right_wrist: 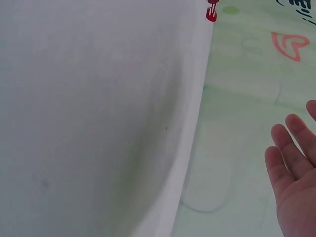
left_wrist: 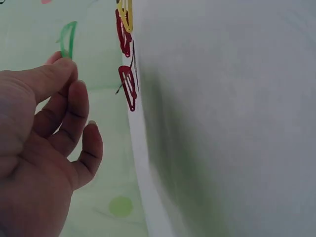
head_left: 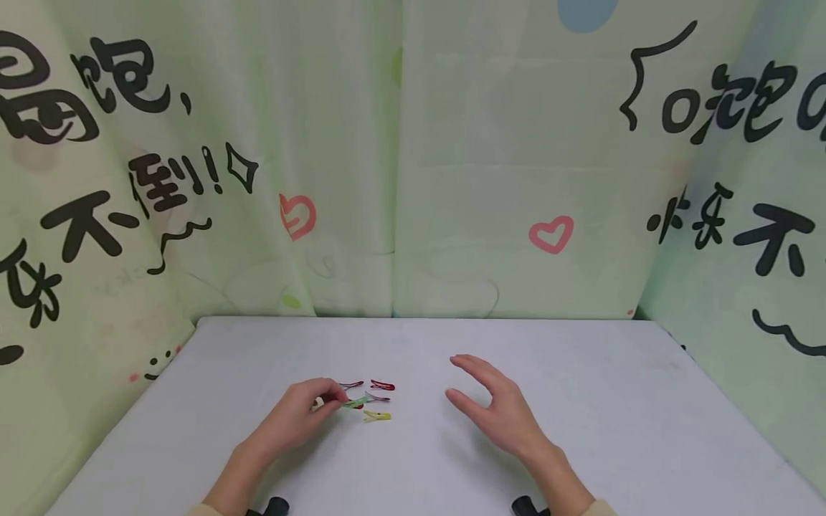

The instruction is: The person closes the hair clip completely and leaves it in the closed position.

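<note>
Pale green cloth printed with black characters and pink hearts hangs behind a smooth white table (head_left: 581, 401). I see my left hand (head_left: 293, 416) pinching a thin green clip (head_left: 355, 403) between thumb and fingertips, near the table's middle. Just right of it lie a yellow clip (head_left: 377, 416) and a red clip (head_left: 383, 385), flat teardrop outlines. My right hand (head_left: 497, 412) hovers further right, fingers relaxed, holding nothing.

Grey table (head_left: 581, 430); green curtain (head_left: 452, 143), black lettering, pink hearts (head_left: 551, 233).
</note>
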Demonstrator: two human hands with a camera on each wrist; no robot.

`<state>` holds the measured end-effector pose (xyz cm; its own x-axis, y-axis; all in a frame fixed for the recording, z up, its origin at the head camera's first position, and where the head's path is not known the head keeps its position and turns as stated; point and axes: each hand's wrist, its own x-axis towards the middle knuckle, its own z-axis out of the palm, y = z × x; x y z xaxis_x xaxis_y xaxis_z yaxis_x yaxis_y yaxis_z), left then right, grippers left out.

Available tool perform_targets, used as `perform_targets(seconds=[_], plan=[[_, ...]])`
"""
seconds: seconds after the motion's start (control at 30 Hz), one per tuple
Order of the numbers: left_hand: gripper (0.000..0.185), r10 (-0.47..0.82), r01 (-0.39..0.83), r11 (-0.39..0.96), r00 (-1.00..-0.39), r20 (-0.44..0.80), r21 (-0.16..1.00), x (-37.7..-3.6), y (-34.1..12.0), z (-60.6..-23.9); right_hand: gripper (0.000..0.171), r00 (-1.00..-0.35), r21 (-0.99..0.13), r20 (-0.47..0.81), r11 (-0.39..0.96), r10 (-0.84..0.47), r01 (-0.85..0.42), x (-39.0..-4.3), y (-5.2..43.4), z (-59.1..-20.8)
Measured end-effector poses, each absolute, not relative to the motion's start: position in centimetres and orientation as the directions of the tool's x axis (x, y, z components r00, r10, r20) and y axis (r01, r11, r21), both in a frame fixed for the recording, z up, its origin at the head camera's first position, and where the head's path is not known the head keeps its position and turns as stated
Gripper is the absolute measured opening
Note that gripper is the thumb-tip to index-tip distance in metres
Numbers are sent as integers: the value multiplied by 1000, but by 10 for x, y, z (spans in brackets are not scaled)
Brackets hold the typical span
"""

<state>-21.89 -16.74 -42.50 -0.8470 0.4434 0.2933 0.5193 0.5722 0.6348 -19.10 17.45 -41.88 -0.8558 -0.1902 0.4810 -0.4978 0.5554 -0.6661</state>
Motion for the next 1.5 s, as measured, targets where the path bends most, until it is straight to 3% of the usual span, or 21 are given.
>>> perform_targets(seconds=[0.33, 0.77, 1.3, 1.5], plan=[[11, 440, 556, 462, -820, 365, 691, -213, -142, -417, 46, -834, -668, 503, 511, -226, -541, -190, 159, -418], [12, 465, 560, 370, -802, 374, 741, -210, -104, -405, 35, -790, -672, 542, 418, -286, -612, -188, 144, -417], [13, 503, 586, 343, -774, 384, 734, -208, -88, -405, 9, -836, -760, 494, 348, -240, -549, -186, 138, -414], [11, 476, 540, 350, -806, 351, 766, -208, -85, -408, 7, -846, -772, 473, 348, -246, -533, -185, 139, -413]])
